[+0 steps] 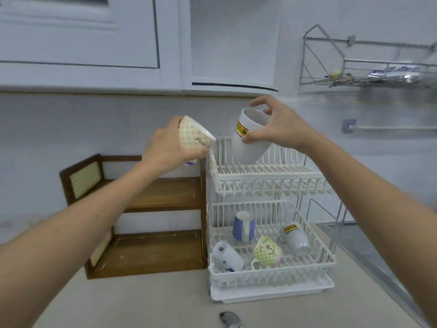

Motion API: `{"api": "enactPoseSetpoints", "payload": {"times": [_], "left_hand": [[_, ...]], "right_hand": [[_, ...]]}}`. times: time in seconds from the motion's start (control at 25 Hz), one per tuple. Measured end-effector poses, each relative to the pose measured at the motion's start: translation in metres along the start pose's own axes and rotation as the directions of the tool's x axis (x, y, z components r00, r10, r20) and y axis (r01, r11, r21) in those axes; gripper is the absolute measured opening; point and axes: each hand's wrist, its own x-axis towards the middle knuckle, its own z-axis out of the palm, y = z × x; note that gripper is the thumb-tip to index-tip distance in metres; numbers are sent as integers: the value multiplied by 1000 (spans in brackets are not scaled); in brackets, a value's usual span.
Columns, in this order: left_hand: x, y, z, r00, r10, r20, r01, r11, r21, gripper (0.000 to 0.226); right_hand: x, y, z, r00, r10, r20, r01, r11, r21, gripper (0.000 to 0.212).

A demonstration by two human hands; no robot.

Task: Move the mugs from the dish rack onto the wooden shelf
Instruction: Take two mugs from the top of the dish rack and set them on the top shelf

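My left hand (165, 147) grips a cream dotted mug (194, 134), tilted, above the wooden shelf (165, 195) and just left of the white two-tier dish rack (267, 176). My right hand (279, 125) holds a tall white mug with a yellow label (248, 143) over the rack's top tier. The lower tier holds several mugs: a blue one (243, 227), a white one lying down (227, 255), a cream dotted one (267, 252) and a white labelled one (296, 237). Both boards of the wooden shelf are bare.
White cupboards (94, 43) hang above the counter (142, 301). A metal wire wall rack (366, 74) is at the upper right. A steel sink edge (369, 252) runs along the right. A metal spoon (230, 319) lies at the counter's near edge.
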Motion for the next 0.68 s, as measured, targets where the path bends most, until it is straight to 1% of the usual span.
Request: {"api": "enactPoseSetpoints", "payload": {"times": [0.12, 0.2, 0.24, 0.36, 0.44, 0.56, 0.68], "left_hand": [[-28, -37, -33, 979, -204, -23, 197, 964, -181, 73], [-40, -65, -53, 948, -314, -54, 293, 926, -240, 69], [-44, -78, -62, 929, -364, -72, 339, 912, -230, 70], [-57, -121, -79, 855, -498, -145, 491, 867, -85, 72], [-60, -148, -79, 818, -558, -139, 559, 828, -36, 75], [-50, -182, -65, 780, -612, -127, 617, 787, -5, 80], [-34, -209, -39, 768, -630, -116, 633, 774, -10, 90]], "right_hand": [[5, -35, 37, 994, -88, 60, 85, 995, 51, 73], [12, -56, 66, 987, -125, 105, 119, 991, 64, 73], [17, -65, 81, 982, -137, 131, 130, 990, 59, 74], [35, -82, 135, 958, -158, 241, 159, 987, 17, 78], [49, -83, 173, 938, -141, 316, 154, 988, -17, 80], [73, -78, 228, 926, -52, 373, 93, 991, -93, 82], [97, -68, 275, 921, 71, 383, 12, 977, -211, 84]]}}
